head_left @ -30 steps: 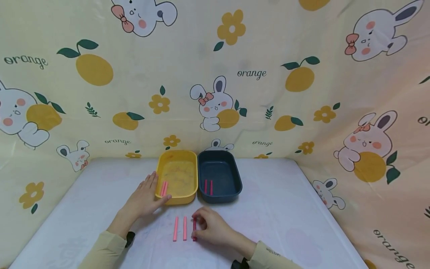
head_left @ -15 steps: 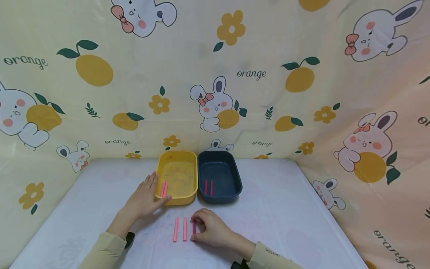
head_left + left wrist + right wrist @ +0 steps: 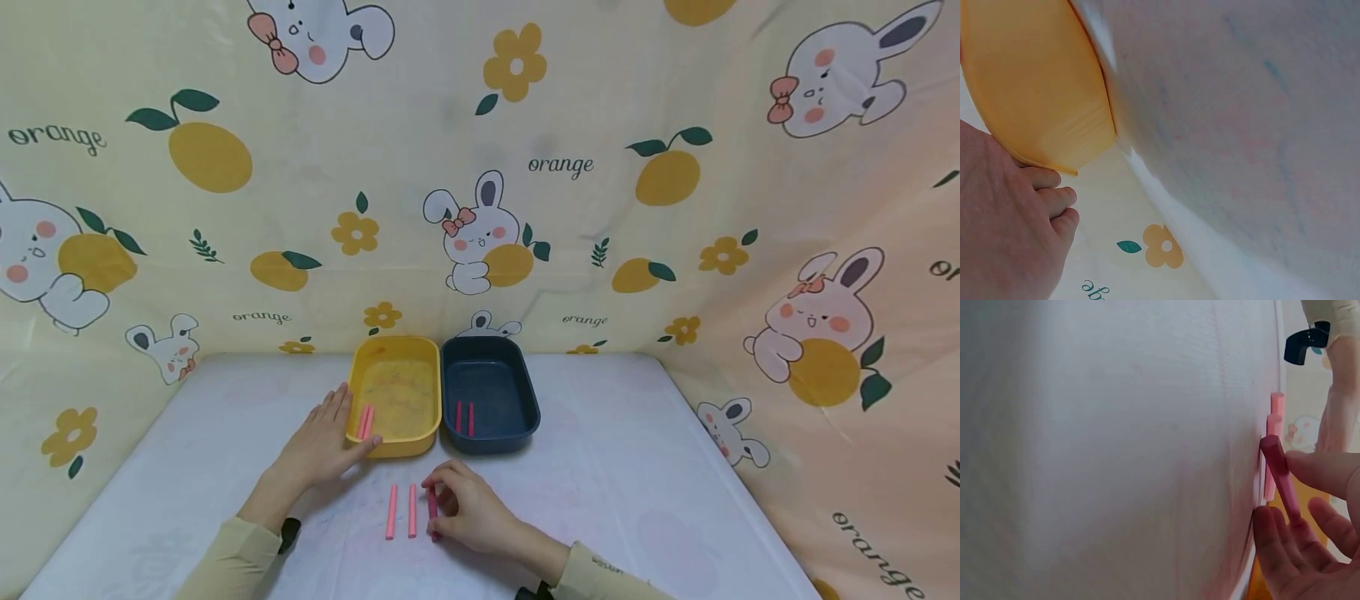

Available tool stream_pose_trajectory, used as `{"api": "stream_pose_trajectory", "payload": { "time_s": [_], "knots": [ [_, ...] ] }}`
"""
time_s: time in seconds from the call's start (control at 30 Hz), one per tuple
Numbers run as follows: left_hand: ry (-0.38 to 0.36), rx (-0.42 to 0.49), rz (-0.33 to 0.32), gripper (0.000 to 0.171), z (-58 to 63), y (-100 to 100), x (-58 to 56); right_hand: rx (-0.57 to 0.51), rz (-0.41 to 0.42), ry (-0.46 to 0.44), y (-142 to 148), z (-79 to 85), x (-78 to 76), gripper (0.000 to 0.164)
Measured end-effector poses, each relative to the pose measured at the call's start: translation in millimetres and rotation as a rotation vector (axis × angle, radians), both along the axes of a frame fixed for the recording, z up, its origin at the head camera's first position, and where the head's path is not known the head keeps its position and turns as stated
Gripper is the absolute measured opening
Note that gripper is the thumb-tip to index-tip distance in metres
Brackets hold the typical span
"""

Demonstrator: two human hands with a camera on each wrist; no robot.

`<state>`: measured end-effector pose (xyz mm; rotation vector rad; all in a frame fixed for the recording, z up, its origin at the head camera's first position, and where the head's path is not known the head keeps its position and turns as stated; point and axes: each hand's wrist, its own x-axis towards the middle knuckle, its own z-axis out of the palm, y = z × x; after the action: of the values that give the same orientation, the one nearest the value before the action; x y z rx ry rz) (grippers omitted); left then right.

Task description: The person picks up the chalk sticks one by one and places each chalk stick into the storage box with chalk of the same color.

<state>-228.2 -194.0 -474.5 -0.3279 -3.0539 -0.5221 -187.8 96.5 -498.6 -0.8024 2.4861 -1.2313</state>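
Note:
My right hand (image 3: 474,510) pinches a dark red stick (image 3: 432,504) between thumb and fingertips, close over the white table. In the right wrist view this dark red stick (image 3: 1280,472) leans, its near end by the thumb. Left of it, two light pink sticks (image 3: 392,512) lie side by side. My left hand (image 3: 318,437) rests along the left side of a yellow tray (image 3: 396,450), fingers straight and thumb at the front rim. In the left wrist view its fingertips touch the yellow tray (image 3: 1041,81). Two pink sticks (image 3: 365,422) lie inside that tray.
A dark blue tray (image 3: 497,444) stands right against the yellow one, with two dark red sticks (image 3: 465,419) in it. The white-covered table (image 3: 615,467) spreads around both trays. Behind rises a cream cloth (image 3: 420,108) printed with rabbits and oranges.
The dark red stick has tilted slightly in my right hand, its far end shifting a little left. My left hand and both trays have stayed put.

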Motion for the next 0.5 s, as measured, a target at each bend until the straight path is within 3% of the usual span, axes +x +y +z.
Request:
{"api": "stream_pose_trajectory", "payload": {
  "time_s": [0.5],
  "knots": [
    [-0.003,-0.001,0.006,0.107,-3.2,0.5,-2.2,-0.128,-0.023,-0.097,-1.9,-0.7,6.3,0.04]
  ]
}}
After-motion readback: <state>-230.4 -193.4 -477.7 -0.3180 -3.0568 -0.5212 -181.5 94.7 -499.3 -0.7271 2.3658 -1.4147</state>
